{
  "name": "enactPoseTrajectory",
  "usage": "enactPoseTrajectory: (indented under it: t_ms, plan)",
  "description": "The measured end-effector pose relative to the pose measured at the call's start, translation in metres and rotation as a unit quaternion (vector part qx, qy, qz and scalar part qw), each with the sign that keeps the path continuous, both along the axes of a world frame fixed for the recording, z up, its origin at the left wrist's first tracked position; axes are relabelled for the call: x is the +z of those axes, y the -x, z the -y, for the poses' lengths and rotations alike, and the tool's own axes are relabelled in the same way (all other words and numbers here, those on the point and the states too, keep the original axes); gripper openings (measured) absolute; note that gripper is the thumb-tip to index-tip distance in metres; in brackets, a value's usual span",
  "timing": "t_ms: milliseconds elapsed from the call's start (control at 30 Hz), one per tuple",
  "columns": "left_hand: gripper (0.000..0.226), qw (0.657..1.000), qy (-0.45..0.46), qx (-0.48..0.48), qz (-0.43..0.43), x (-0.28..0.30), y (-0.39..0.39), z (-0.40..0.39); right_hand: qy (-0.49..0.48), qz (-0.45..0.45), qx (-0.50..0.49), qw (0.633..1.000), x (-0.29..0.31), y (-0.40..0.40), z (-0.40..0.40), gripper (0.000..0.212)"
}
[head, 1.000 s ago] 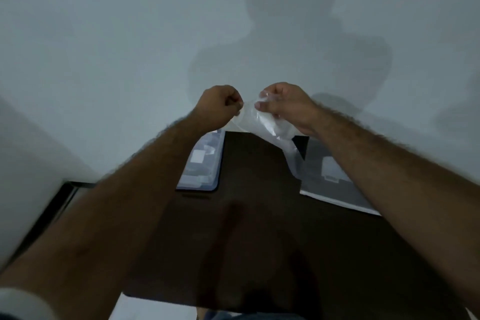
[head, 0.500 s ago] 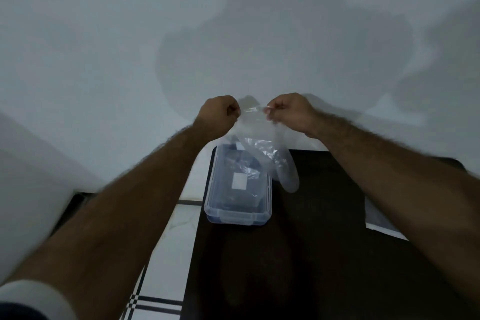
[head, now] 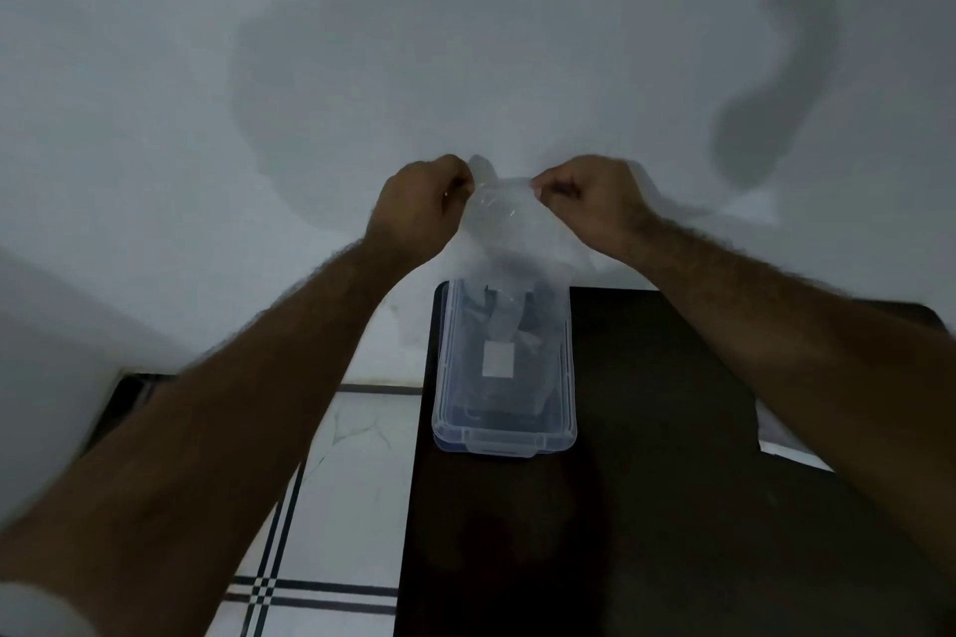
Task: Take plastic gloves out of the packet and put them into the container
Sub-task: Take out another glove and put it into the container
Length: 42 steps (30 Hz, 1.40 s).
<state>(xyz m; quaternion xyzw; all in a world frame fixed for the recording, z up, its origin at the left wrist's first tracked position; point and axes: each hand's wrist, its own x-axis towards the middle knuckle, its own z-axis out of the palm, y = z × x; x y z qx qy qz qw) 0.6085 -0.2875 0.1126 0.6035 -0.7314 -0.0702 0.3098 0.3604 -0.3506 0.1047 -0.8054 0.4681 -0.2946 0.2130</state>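
A clear plastic glove (head: pixel 509 228) hangs stretched between both hands, above the far end of the container. My left hand (head: pixel 421 207) pinches its left top edge and my right hand (head: pixel 589 199) pinches the right top edge. The clear plastic container (head: pixel 569 393) stands open on the dark table (head: pixel 672 481) at its far left corner, with a white label on its floor. The glove's lower end dips into the container's far end. The packet (head: pixel 771 432) shows only as a pale sliver at the right, behind my right forearm.
A pale wall fills the upper view with shadows of my head and arms. White tiled floor with dark lines (head: pixel 320 507) lies left of the table. A dark object (head: pixel 129 396) sits low by the wall at the left.
The view has shifted so that the container now lies centred under my hands. My hands have spread the glove wider and lowered its end into the container.
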Motion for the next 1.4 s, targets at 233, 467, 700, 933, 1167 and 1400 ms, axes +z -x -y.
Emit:
enactPoseTrajectory:
  t_ms: [233,467,700,933,1167,1400]
  plan:
    - [0.014,0.994,0.077,-0.050,0.055,-0.010,-0.003,-0.046,0.088,-0.002,0.074,0.993,-0.016,0.015,-0.038,0.017]
    - [0.022,0.989,0.067,-0.094,0.087,-0.044,0.003,-0.092,0.062,-0.019,0.080,0.995,-0.044,0.031,-0.077,0.015]
    - [0.006,0.982,0.024,-0.138,0.125,-0.099,0.008,-0.115,0.016,-0.130,0.140,0.981,-0.079,0.040,-0.103,0.016]
    - [0.005,0.972,-0.045,-0.147,0.175,-0.135,0.008,-0.114,-0.008,-0.297,0.191,0.935,-0.113,0.029,-0.118,0.022]
    - [0.007,0.949,-0.098,-0.178,0.242,-0.157,0.010,-0.108,-0.036,-0.437,0.223,0.871,-0.133,0.020,-0.124,0.026]
    - [0.016,0.908,-0.169,-0.210,0.321,-0.158,0.019,-0.097,-0.094,-0.513,0.270,0.809,-0.130,0.010,-0.126,0.050]
